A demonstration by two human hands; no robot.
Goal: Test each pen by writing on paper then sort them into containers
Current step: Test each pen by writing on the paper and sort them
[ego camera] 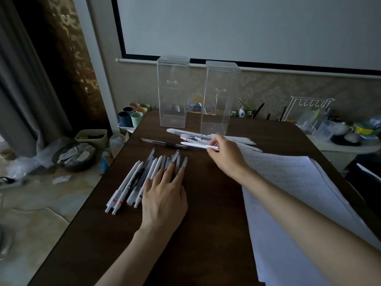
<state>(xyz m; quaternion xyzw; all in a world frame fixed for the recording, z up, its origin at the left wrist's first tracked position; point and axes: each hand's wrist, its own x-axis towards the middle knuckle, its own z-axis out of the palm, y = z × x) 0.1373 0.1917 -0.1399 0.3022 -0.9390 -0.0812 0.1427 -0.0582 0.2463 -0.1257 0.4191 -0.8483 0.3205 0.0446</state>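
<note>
There are two clear containers, the left container (pixel 173 93) and the right container (pixel 219 96). One black pen (pixel 165 143) lies alone. The near pile of pens (pixel 132 179) has about twelve, but they overlap and I cannot count exactly. The far pile of white pens (pixel 185 133) has about seven. There are six cups (pixel 136 118) and one stack of paper (pixel 288 193).

And there we have the left hand (pixel 165 195), palm down, fingers straight and fanned, fingertips pressing on the row of pens (pixel 132 182) beneath them. The left forearm (pixel 123 252) runs up from the bottom edge, wrist straight. On our other side, the right hand (pixel 226 155) reaches further forward, back of the hand up, fingers curled in and pinching a white pen (pixel 195 145) at its end. The right forearm (pixel 299 205) stretches in bare from the lower right. We see the two hands apart.
</note>
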